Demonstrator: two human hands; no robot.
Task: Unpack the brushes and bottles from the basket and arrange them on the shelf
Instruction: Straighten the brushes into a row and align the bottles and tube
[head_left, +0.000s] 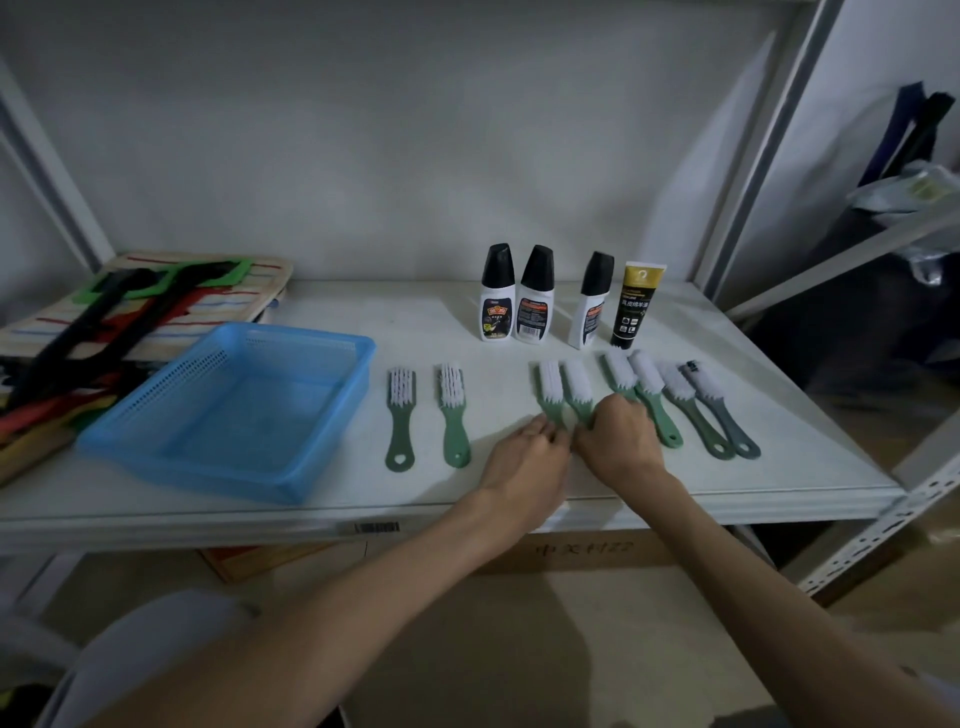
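Note:
The blue basket (228, 405) stands empty on the white shelf (779, 415) at the left. Several green-handled brushes with white bristles lie in a row along the shelf's front. Two brushes (400, 415) (453, 410) lie apart on the left, and a grey-handled brush (722, 410) ends the row on the right. My left hand (524, 460) grips the handle of one middle brush (550, 389). My right hand (621, 434) holds the handle of the brush beside it (579, 387). Three white bottles with black caps (497, 293) (534, 295) (592, 301) and a black-and-gold tube (635, 306) stand upright behind the brushes.
A stack of striped boards with green, black and red straps (145, 301) fills the shelf's left end behind the basket. Metal uprights (763, 156) frame the shelf on the right. A cardboard box (587, 551) sits below the shelf edge.

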